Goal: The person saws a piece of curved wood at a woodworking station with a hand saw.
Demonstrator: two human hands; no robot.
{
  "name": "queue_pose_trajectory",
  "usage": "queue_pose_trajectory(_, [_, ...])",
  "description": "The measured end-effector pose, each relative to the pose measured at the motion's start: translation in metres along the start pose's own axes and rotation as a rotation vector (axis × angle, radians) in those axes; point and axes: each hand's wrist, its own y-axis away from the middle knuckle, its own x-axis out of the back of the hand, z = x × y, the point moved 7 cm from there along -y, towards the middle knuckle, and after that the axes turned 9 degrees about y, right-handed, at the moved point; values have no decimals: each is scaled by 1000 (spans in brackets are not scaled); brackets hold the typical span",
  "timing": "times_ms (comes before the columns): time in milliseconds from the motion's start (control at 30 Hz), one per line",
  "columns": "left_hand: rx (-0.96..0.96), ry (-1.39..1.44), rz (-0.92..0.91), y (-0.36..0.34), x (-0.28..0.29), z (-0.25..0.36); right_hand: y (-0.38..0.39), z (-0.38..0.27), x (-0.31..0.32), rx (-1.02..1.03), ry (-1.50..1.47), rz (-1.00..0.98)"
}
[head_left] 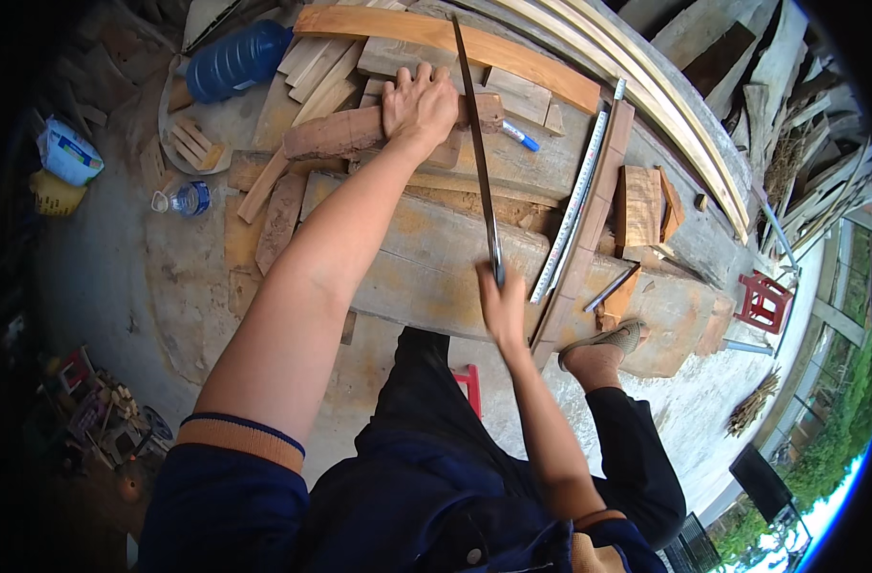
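Observation:
My left hand presses down on a rough reddish-brown wood piece, its fingers curled over the far edge. That piece lies across other boards. My right hand grips the near end of a handsaw, whose long dark blade is seen almost edge-on. The blade crosses the wood piece near its right end, to the right of my left hand. How deep it sits in the wood I cannot tell. A blue-capped marker lies just right of the blade. Beside it stretches a white metal ruler.
A thick plank bench spans the middle. Long strips and a curved orange-brown board lie beyond. My sandalled foot rests on the bench's right. A blue water jug is far left; a red stool stands right.

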Motion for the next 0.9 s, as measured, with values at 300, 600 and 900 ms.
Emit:
queue_pose_trajectory(300, [47,27,22,-3,-2,-5,51,26,-2,29,-22,89])
queue_pose_trajectory(600, [-25,15,34,-6,-8,9,-56,-22,5,53,-80,32])
queue_pose_trajectory(900, [35,-4,20,-4,2,-7,87,38,8,-16,94,51])
